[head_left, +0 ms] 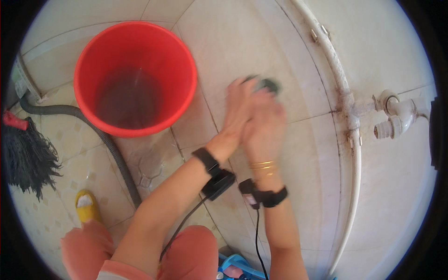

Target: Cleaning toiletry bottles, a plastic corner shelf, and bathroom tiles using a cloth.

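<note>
Against the tiled wall (298,93), my left hand (239,103) and my right hand (267,112) are pressed close together, overlapping. Both are smeared by motion. A dark green pad-like thing (269,86), perhaps a scouring pad, sticks out past their fingers and lies against the tile. The fingers of both hands close around it, and most of it is hidden beneath them. Left of my hands stands a red bucket (187,109) with murky dark water (128,100) in the bottom. Each wrist carries a black strap with a small cabled device.
White pipes (337,70) run along the wall to the right, with a valve fitting (396,116). A grey corrugated hose (114,151) curves behind the bucket across the floor. At far left is a dark mop head (30,158). A yellow slipper (88,207) and a blue plastic container (242,265) are lower down.
</note>
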Tool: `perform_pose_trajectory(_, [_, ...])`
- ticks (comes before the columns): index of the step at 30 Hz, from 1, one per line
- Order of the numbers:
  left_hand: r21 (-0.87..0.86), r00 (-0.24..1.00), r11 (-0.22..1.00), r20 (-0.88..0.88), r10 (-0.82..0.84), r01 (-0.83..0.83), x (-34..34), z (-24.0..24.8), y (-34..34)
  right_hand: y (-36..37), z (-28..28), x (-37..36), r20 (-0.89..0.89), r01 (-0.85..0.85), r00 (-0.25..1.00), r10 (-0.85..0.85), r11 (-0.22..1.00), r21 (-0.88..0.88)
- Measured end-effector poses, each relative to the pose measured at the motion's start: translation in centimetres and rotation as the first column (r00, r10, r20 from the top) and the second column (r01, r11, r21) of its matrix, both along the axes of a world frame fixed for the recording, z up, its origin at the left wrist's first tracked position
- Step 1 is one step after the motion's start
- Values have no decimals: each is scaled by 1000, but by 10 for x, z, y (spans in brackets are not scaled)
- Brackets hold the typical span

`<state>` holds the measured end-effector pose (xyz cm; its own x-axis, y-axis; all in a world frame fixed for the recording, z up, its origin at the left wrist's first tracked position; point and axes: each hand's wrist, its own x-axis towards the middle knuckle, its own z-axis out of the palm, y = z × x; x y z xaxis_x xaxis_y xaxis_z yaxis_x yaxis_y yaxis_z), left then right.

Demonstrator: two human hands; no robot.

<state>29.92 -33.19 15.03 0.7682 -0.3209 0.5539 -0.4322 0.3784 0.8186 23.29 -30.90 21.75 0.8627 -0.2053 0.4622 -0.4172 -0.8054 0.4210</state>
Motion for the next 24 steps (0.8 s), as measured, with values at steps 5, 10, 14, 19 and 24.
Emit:
perform_pose_trajectory(5, [-237, 989, 972, 143, 40, -5, 29, 83, -7, -8, 59, 14, 164, 32, 986, 3, 978, -206])
perform_pose_trajectory(10, [15, 995, 998, -81, 58, -57, 27, -31, -17, -18, -21, 30, -54, -43, 998, 39, 996, -83])
perform_pose_trajectory(14, [133, 917, 975, -382, -115, 178, -4, -102, 12, -5, -79, 21, -138, -20, 990, 36, 992, 121])
perform_pose_trajectory(19, [172, 969, 972, -219, -118, 157, -39, -33, 14, 11, -13, -27, -162, 92, 984, -75, 991, 100])
perform_pose_trajectory(24, [-162, 995, 981, 11, -104, 104, -52, 41, 27, 23, 30, -54, 83, 41, 996, -41, 999, 1])
